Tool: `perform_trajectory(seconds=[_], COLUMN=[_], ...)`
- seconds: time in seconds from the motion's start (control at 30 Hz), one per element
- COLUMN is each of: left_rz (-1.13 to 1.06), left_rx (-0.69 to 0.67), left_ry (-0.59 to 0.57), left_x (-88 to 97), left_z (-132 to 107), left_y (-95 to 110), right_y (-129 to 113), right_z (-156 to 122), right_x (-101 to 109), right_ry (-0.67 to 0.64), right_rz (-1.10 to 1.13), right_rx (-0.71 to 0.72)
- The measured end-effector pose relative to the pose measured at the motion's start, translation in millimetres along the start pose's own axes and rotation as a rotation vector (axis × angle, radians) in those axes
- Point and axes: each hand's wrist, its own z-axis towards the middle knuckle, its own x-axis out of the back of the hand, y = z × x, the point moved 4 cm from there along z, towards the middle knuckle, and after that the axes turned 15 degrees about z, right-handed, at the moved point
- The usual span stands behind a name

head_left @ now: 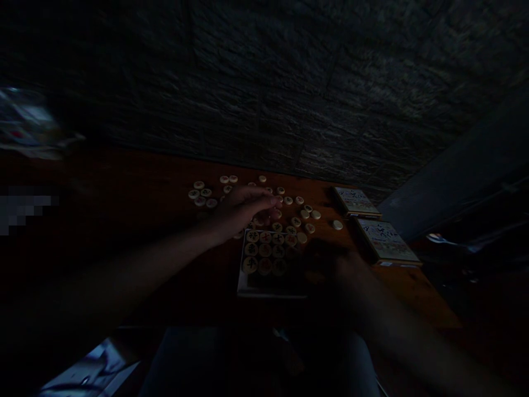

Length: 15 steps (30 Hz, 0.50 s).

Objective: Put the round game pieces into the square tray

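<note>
Round wooden Chinese chess pieces (205, 192) with carved characters lie scattered over the brown table. My left hand (243, 207) is among them, above the tray's far edge, with its fingers curled and close together. Whether a piece is between those fingers is hidden. A shallow white-edged tray (270, 295) sits in front of me, holding rows of pieces (265, 251) laid flat, characters up. Its near strip looks dark. My right hand (336, 264) is at the tray's right side, its fingers lost in deep shadow.
Two flat printed boxes, the farther one (356, 200) and the nearer one (387, 240), lie at the table's right end. A rough stone wall (264, 94) rises behind the table (165, 171). A clear plastic bag (33, 121) is at the far left.
</note>
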Motion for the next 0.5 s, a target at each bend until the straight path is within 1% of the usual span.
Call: perform_trajectory(seconds=[0.03,0.1,0.17,0.2,0.27,0.33,0.43,0.5], left_rz=[-0.001,-0.001,0.012,0.024,0.045,0.062,0.148,0.239], left_rx=[-0.007,-0.030,-0.059,-0.073,-0.095,-0.121,-0.153,-0.157], left_ry=[0.011,0.047,0.105,0.139,0.223,0.307,0.409,0.437], left_x=[0.7,3.6,9.1,12.7,22.2,33.1,47.9,54.2], left_z=[0,1,3,5,8,12,16,18], left_y=[0,0,-1,-1,0,1,3,3], right_y=[-1,4,18,27,47,62,72,76], right_z=[3,9,17,22,33,47,75,96], right_x=[7,27,48,56,67,70,63,54], right_ry=[0.022,0.116,0.239,0.256,0.257,0.207,0.092,0.033], right_rz=[-0.014,-0.075,-0.164,-0.182,-0.177,-0.121,0.029,0.127], right_rx=[-0.001,-0.015,-0.062,-0.076,-0.110,-0.147,-0.149,-0.178])
